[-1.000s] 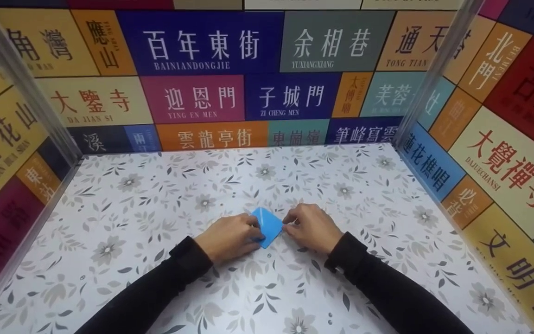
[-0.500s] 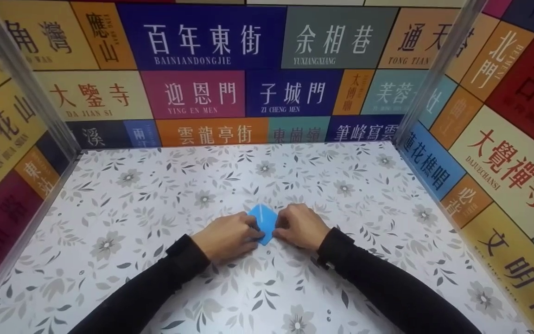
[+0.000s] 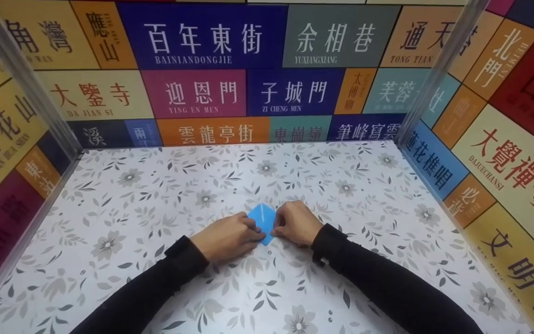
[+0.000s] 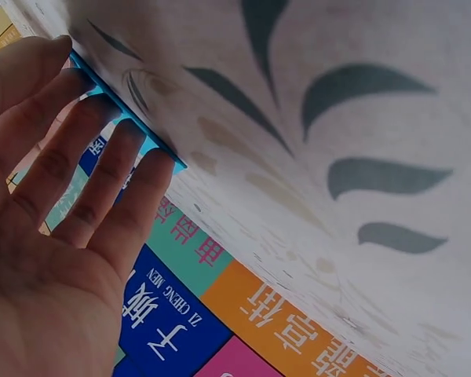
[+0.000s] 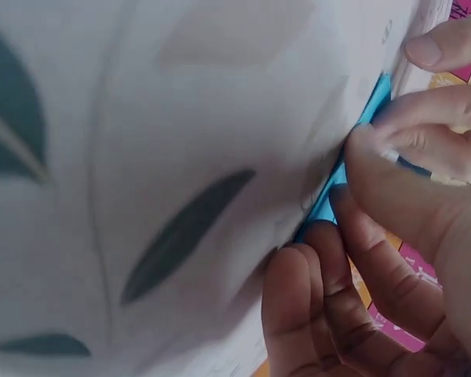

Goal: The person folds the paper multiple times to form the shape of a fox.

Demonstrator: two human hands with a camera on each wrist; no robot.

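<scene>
A small piece of blue paper with folded edges lies on the floral tabletop between both hands; a pale line runs down its upper part. From the left side, my left hand rests its fingertips on it. In the left wrist view those fingers look fairly straight and spread, with the thumb at the paper's edge. My right hand pinches the paper's right edge with thumb and curled fingers. The right wrist view shows the paper edge-on, partly hidden by the right thumb.
The white tabletop bears grey flowers and leaves. A back wall and side walls of coloured sign panels enclose it, with clear corner posts where they meet.
My right hand has moved left with the paper's right side, and the paper looks narrower now. The left hand has stayed nearly in place.
</scene>
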